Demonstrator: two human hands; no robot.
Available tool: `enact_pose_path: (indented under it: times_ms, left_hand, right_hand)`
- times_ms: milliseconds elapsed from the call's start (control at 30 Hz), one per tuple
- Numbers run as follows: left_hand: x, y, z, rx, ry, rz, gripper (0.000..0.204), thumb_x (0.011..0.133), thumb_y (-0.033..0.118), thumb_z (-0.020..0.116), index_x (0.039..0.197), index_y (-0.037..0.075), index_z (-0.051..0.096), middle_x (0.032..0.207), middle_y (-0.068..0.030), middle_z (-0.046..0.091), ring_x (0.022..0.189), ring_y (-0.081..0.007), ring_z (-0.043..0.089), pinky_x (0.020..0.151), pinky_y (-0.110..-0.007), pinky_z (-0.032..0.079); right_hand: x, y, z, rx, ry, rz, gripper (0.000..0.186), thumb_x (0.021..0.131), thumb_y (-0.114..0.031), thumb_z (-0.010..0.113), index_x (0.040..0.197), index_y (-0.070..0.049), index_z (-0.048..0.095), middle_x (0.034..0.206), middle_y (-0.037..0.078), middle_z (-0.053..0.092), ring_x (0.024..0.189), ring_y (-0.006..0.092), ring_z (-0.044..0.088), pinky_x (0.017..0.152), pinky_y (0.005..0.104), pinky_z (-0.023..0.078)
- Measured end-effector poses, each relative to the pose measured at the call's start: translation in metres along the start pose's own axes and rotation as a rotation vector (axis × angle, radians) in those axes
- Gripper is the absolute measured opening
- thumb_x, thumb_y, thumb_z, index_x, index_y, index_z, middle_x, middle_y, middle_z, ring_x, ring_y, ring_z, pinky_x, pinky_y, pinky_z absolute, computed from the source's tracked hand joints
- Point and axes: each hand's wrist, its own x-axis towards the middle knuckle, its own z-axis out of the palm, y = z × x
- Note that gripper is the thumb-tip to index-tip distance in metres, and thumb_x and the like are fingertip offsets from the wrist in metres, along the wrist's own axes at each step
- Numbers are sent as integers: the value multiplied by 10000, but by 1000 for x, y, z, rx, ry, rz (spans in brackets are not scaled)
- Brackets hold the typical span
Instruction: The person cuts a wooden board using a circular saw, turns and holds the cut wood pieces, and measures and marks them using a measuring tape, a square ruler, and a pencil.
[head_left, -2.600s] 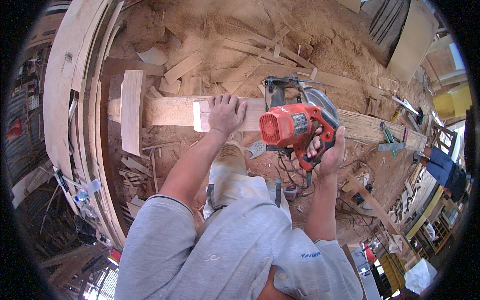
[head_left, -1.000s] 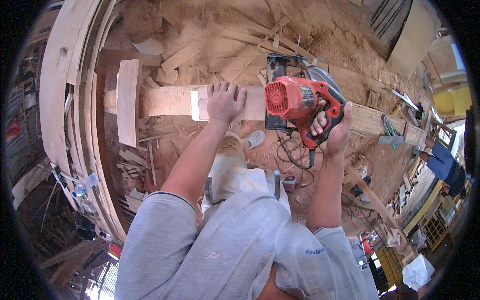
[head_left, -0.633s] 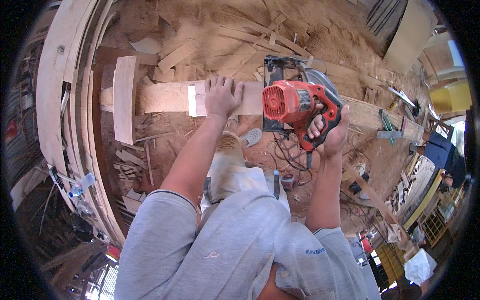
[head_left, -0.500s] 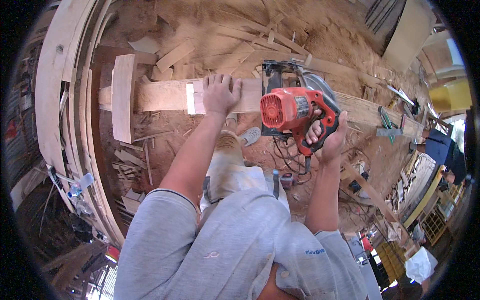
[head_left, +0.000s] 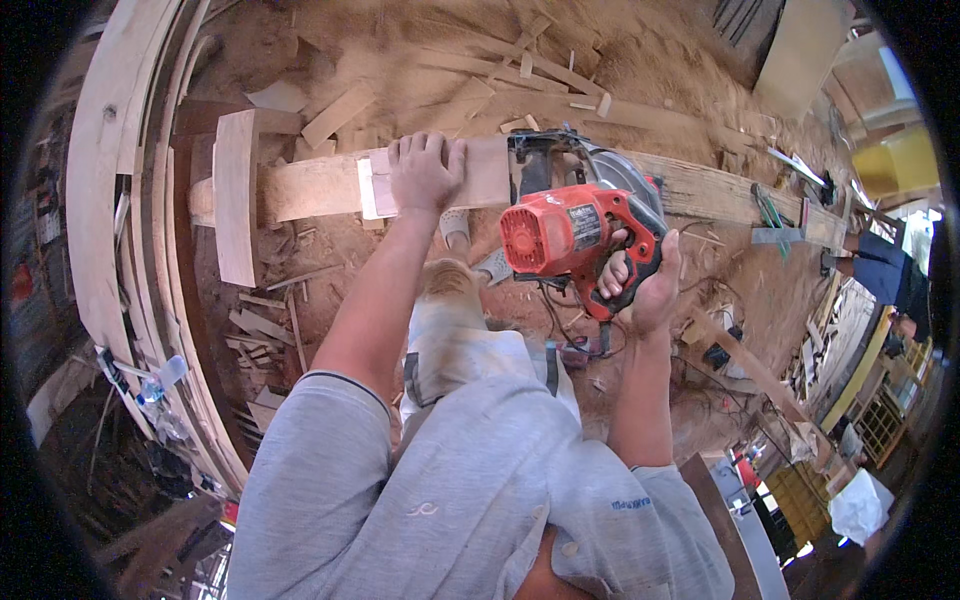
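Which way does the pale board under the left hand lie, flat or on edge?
Flat: the pale board shows its broad face upward, with the left hand on it. The red saw hides its right end.

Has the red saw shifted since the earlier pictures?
Yes: judged against the pale board, the red saw now sits lower in the view.

Between the bare left hand (head_left: pixel 427 172) and the red-and-black circular saw (head_left: pixel 560 232) in the right hand (head_left: pixel 640 285), a short stretch of flat, pale wooden board (head_left: pixel 486 172) lies open; the saw's body blocks passage farther right. Left of the left hand, the long, rough tan wooden beam (head_left: pixel 310 190) offers room up to a pale, slightly curved crosswise plank (head_left: pixel 236 200).
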Motion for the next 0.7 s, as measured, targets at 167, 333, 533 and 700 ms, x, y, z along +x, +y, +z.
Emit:
enact_pose_path:
  times_ms: [167, 333, 533, 700]
  left_hand:
    - [10, -1, 9, -14, -51, -24, 405, 1016, 488, 626, 1000, 96, 729, 1064, -123, 707, 1119, -332, 617, 1093, -499, 406]
    - [18, -4, 15, 8, -42, -18, 371, 1019, 474, 636, 998, 112, 712, 1038, -121, 709, 1081, -334, 647, 1051, -499, 433]
    - [25, -10, 23, -20, -56, -20, 365, 1023, 466, 632, 1018, 111, 719, 1049, -124, 713, 1080, -339, 644, 1052, -500, 426]
    - [42, -18, 26, -9, -75, -10, 376, 1027, 459, 624, 1012, 97, 723, 1055, -137, 719, 1100, -346, 636, 1074, -504, 418]
  right_hand:
    - [1, 6, -11, -11, 5, 21, 775, 1074, -762, 365, 1154, -34, 621, 620, 8, 504, 466, 149, 471, 479, 305, 429]
    - [6, 13, -19, -2, 17, 34, 802, 1057, -792, 367, 1156, -39, 622, 618, 10, 506, 462, 146, 476, 472, 305, 435]
    - [9, 17, -41, 84, -32, 88, 815, 1050, -802, 365, 1169, -36, 618, 623, 13, 515, 462, 148, 483, 473, 307, 444]
    - [-9, 17, -44, 102, -12, 76, 830, 1053, -796, 363, 1202, -17, 607, 628, 17, 510, 464, 164, 491, 469, 314, 439]
